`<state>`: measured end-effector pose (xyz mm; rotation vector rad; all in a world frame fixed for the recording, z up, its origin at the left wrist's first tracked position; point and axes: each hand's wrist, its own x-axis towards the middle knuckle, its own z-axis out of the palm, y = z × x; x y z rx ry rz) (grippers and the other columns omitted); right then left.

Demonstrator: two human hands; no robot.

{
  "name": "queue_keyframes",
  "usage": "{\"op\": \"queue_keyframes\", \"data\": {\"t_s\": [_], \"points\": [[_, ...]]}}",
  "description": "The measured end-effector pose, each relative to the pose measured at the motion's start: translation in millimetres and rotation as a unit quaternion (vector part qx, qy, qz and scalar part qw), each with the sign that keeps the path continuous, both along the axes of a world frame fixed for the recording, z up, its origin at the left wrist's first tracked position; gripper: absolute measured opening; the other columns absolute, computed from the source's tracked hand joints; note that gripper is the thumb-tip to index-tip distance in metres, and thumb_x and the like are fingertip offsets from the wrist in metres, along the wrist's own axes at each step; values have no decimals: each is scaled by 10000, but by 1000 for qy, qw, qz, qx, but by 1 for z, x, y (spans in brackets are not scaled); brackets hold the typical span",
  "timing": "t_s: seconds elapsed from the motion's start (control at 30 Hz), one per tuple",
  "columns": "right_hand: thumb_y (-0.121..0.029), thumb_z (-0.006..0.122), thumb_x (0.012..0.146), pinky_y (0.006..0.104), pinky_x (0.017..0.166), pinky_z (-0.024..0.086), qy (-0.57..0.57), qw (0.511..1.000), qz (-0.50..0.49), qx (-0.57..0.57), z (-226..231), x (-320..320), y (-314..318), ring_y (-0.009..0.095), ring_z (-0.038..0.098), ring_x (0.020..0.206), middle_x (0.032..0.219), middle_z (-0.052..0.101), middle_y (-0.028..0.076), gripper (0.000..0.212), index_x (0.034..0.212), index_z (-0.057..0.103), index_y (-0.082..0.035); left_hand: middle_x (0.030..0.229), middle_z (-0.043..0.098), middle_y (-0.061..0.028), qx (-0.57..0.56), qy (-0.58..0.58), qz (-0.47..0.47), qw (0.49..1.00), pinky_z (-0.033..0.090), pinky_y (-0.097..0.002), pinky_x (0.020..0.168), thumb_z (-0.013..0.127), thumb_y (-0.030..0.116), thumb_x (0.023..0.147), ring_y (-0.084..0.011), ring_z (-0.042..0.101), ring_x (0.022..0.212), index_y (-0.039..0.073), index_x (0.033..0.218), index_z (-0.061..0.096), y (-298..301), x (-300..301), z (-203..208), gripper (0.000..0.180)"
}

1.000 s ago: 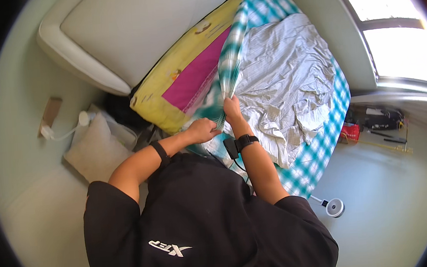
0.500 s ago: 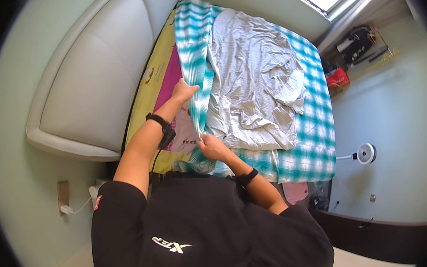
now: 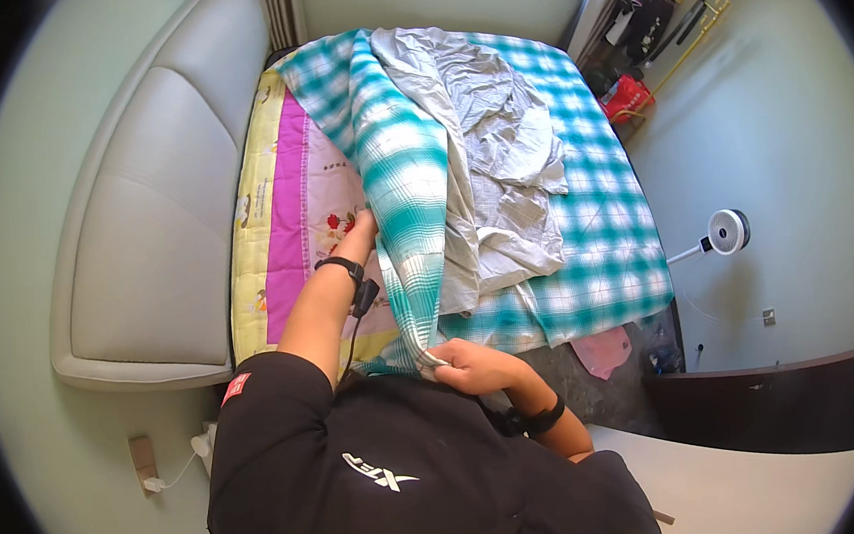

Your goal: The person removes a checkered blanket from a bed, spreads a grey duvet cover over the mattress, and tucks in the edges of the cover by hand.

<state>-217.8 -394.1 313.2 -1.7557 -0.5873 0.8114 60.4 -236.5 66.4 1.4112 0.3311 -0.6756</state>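
Grip closed, the right hand (image 3: 470, 366) holds a checked sheet (image 3: 405, 183) by its near end, its long fold running away across the bed (image 3: 285, 208); the left hand (image 3: 365, 222) (fingers hidden, grip unclear) meets it midway.

Honestly, the easy lane is right alongside the grey headboard (image 3: 147, 209): the yellow-and-magenta mattress cover (image 3: 284, 228) lies exposed there, so a hand could slide along it. Next out from the headboard, the checked sheet (image 3: 404, 168) rises in a folded ridge that blocks the way, left hand (image 3: 367, 221) partly under it, right hand (image 3: 470, 366) plugging one end. Beyond that, farther from the headboard, a crumpled grey sheet (image 3: 513, 150) is heaped up.
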Motion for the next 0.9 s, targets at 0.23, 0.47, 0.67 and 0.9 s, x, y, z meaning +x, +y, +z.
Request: {"op": "queue_keyframes", "data": {"t_s": [0.23,0.47,0.67,0.9], "points": [[-110,514,770,206,572,352,-39,938,-329,102,-10,1,-76,57,417,642,699,489,-39,112,810,539,-8,654,569,-224,341,-383,-86,854,426,-467,594,399,397,870,-381,570,657,9,642,572,-51,-80,56,483],[-315,630,756,316,663,439,-169,832,-521,-88,-80,47,-94,198,563,719,787,605,79,387,956,533,2,413,454,-111,287,-688,-217,630,377,-373,348,500,292,837,-271,467,338,85,470,490,-52,-178,124,421],[-291,636,756,280,733,423,160,918,-348,102,-128,91,-56,154,531,833,944,578,83,460,1042,511,47,468,491,-98,65,-692,-506,511,427,-375,484,478,320,841,-283,547,498,81,530,515,-67,-236,165,394],[-121,478,747,352,663,454,34,967,-222,124,-172,136,-26,265,578,735,759,601,133,192,837,582,13,617,572,-149,111,-573,-306,752,428,-353,528,586,329,780,-269,569,567,25,703,612,-38,-170,227,314]]}}
